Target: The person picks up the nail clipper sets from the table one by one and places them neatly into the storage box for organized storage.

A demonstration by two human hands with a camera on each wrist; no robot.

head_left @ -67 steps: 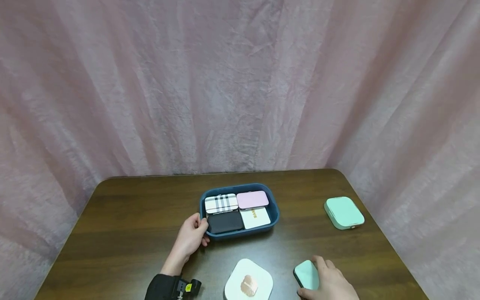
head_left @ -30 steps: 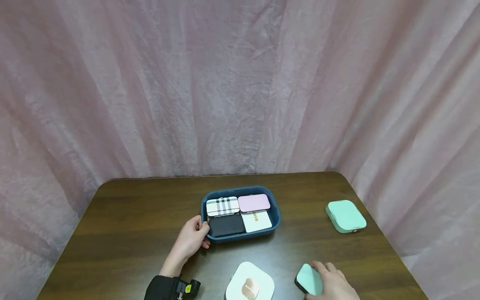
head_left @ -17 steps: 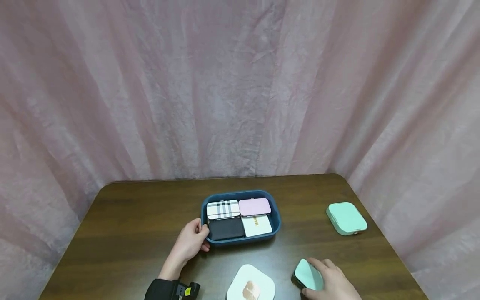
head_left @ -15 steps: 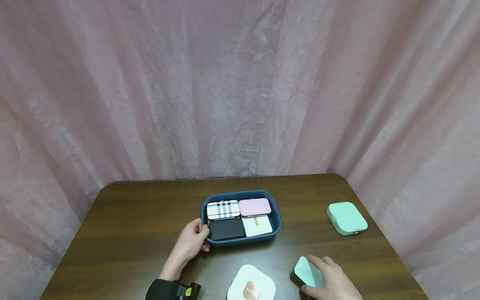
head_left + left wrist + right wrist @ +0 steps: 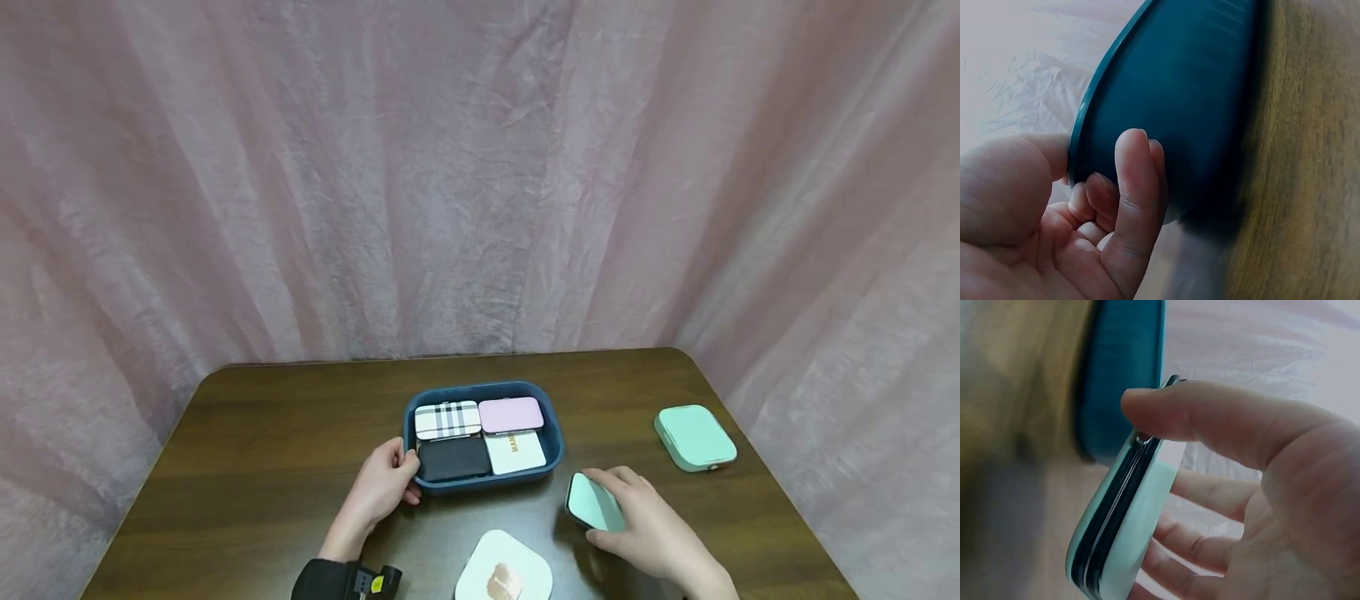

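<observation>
My left hand point(image 5: 378, 483) pinches the near-left rim of a dark blue plastic basket point(image 5: 556, 429); in the left wrist view its thumb is at the basket's edge and other fingers lie against the outer wall. Inside the basket lie a plaid case point(image 5: 447, 420), a pink case point(image 5: 511, 414), a black case point(image 5: 453, 458) and a white case point(image 5: 516, 452) with gold lettering. Right of the basket, my right hand point(image 5: 643, 521) grips a small mint-green case point(image 5: 594, 502) between thumb and fingers, raised off the table. The right wrist view shows its dark sides and metal seam.
A larger mint-green square case point(image 5: 696, 437) lies near the table's right edge. Close to the front stands a white square case point(image 5: 504, 568) with a beige mark. Pink curtains point(image 5: 480, 183) hang behind the brown wooden table point(image 5: 285, 433).
My right hand has lifted the small mint-green case and carried it forward and left, closer to the basket. The left hand stays at the basket's rim.
</observation>
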